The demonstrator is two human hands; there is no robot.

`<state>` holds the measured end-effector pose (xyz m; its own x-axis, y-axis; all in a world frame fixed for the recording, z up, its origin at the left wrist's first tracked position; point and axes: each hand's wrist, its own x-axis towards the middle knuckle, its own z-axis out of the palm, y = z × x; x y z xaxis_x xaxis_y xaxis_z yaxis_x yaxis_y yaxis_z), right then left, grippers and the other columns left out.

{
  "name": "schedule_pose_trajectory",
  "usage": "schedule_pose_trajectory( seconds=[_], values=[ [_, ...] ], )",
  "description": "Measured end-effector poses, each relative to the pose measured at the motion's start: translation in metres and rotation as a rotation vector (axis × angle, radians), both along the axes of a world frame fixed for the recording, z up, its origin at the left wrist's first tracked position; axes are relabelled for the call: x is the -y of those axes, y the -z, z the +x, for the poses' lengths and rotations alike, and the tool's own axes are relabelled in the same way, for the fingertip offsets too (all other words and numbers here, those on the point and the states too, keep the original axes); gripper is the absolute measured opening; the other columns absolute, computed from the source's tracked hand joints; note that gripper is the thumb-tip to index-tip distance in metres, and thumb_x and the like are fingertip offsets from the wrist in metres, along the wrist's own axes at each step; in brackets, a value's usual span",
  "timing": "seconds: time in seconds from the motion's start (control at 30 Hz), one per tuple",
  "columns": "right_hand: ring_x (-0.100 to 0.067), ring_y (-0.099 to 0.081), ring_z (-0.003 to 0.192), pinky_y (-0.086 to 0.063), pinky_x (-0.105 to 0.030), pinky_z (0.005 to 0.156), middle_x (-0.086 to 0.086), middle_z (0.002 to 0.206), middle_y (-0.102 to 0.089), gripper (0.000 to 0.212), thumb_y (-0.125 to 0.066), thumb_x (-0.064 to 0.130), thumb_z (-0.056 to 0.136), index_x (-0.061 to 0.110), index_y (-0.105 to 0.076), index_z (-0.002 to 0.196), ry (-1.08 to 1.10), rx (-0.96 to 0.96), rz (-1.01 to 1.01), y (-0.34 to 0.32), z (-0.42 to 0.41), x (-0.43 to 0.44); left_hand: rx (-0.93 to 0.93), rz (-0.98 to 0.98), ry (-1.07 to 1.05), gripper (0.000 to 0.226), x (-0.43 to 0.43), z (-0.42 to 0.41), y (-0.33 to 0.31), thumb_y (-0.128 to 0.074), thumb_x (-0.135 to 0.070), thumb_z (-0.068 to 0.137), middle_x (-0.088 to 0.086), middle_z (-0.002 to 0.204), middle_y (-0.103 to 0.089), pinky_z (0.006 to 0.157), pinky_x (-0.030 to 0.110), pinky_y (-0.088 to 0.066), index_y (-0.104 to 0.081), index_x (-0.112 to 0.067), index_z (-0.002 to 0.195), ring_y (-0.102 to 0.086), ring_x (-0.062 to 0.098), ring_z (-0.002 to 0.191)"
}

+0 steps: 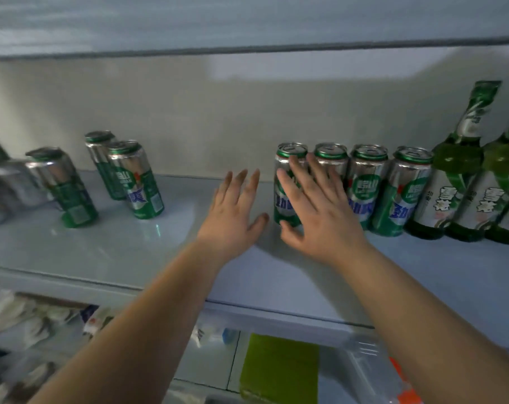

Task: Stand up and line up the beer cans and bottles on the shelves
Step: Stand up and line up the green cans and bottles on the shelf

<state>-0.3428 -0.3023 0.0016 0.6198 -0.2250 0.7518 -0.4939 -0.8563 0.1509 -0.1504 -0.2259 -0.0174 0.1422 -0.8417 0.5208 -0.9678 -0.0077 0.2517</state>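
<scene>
Left hand: left hand (233,211) is out flat over the shelf (131,246), fingers straight and released, holding nothing, just beside the row.
Right hand: right hand (320,211) is spread across the front of the end can (284,209), fingers extended, thumb low by its base, no grip round it.
Row: the end can stands upright, with three more cans (367,182) packed side by side on its right.
Bottles: two green bottles (451,176) stand upright right after the last can.
Left side: three loose cans (136,179) stand well apart from the row and out of line.
Far left: silver shapes there are too blurred to tell.
</scene>
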Motion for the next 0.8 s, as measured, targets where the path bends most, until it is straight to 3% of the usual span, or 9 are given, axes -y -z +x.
schedule_pose_trajectory(
  seconds=[0.1, 0.2, 0.33, 0.43, 0.6, 0.8],
  values=[
    [-0.035, -0.014, 0.151, -0.017, -0.059, 0.119, -0.013, 0.164, -0.02, 0.087, -0.057, 0.044, 0.083, 0.011, -0.024, 0.156, -0.085, -0.072, 0.032, -0.004, 0.016, -0.013, 0.126, -0.043, -0.075, 0.074, -0.039, 0.013, 0.002, -0.042, -0.049, 0.095, 0.014, 0.162, -0.021, 0.115, 0.062, -0.023, -0.013, -0.021, 0.157, -0.011, 0.04, 0.15],
    [-0.035, -0.01, 0.152, -0.016, -0.059, 0.117, -0.013, 0.165, -0.017, 0.09, -0.06, 0.042, 0.082, 0.01, -0.021, 0.157, -0.179, -0.121, 0.061, -0.006, 0.04, -0.028, 0.125, -0.021, -0.174, 0.074, -0.078, 0.024, 0.001, -0.041, -0.05, 0.095, 0.013, 0.162, -0.019, 0.115, 0.063, -0.022, -0.011, -0.022, 0.158, -0.008, 0.04, 0.151],
    [-0.035, -0.008, 0.152, -0.015, -0.058, 0.118, -0.012, 0.165, -0.015, 0.092, -0.057, 0.044, 0.082, 0.011, -0.018, 0.157, -0.282, -0.198, 0.095, -0.014, 0.081, -0.053, 0.077, 0.007, -0.327, 0.077, -0.127, 0.036, -0.003, -0.035, -0.056, 0.093, 0.007, 0.165, -0.012, 0.119, 0.057, -0.018, -0.005, -0.027, 0.158, 0.001, 0.031, 0.153],
    [-0.029, 0.002, 0.153, -0.006, -0.051, 0.12, -0.006, 0.167, -0.005, 0.091, -0.055, 0.044, 0.087, 0.016, -0.007, 0.159, -0.344, -0.264, 0.113, -0.017, 0.112, -0.072, 0.05, 0.043, -0.403, 0.077, -0.159, 0.053, -0.003, -0.035, -0.056, 0.095, 0.002, 0.166, -0.004, 0.122, 0.052, -0.011, 0.0, -0.028, 0.158, 0.008, 0.026, 0.153],
    [-0.022, 0.01, 0.153, -0.002, -0.047, 0.123, -0.001, 0.167, 0.003, 0.087, -0.052, 0.043, 0.091, 0.027, -0.001, 0.159, -0.439, -0.281, 0.235, -0.015, 0.156, -0.094, -0.051, 0.027, -0.47, 0.078, -0.195, 0.091, -0.002, -0.048, -0.047, 0.098, -0.002, 0.165, -0.006, 0.121, 0.041, -0.007, 0.0, -0.031, 0.158, 0.001, 0.022, 0.152],
    [-0.032, -0.014, 0.151, -0.019, -0.049, 0.121, -0.013, 0.163, -0.019, 0.085, -0.053, 0.047, 0.085, 0.024, -0.016, 0.158, -0.39, -0.117, 0.482, -0.019, 0.211, -0.085, -0.226, -0.078, -0.476, 0.076, -0.191, 0.163, -0.015, -0.056, -0.03, 0.097, 0.001, 0.162, -0.014, 0.12, 0.047, -0.022, -0.011, -0.029, 0.158, -0.016, 0.026, 0.148]
  ],
)
